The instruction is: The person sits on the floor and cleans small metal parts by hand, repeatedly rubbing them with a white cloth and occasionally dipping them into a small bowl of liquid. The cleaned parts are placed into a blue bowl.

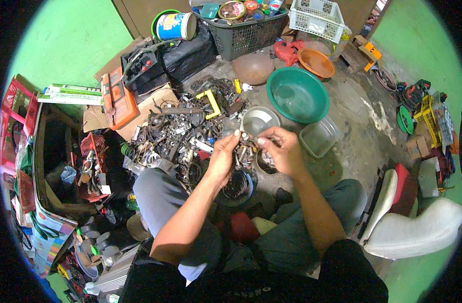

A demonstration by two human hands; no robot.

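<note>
My left hand [224, 153] pinches a small shiny metal part [245, 136] between thumb and forefinger. Close by on the right, my right hand [282, 149] has thumb and fingers drawn together; whether they grip anything is too small to make out. Under both hands stand a round container of dark small parts [236, 185] and a second round container [259, 163], partly covered by my right hand. Loose bolts and metal pieces [245, 154] show between the hands. Just beyond them is a pale round bowl [255, 118].
A heap of mixed metal hardware [174, 132] spreads to the left, with a yellow bracket-shaped piece [212, 104] on it. Right of the bowl are a green plastic basin [297, 94] and a clear plastic tub [320, 136]. An orange case [119, 100] lies farther left.
</note>
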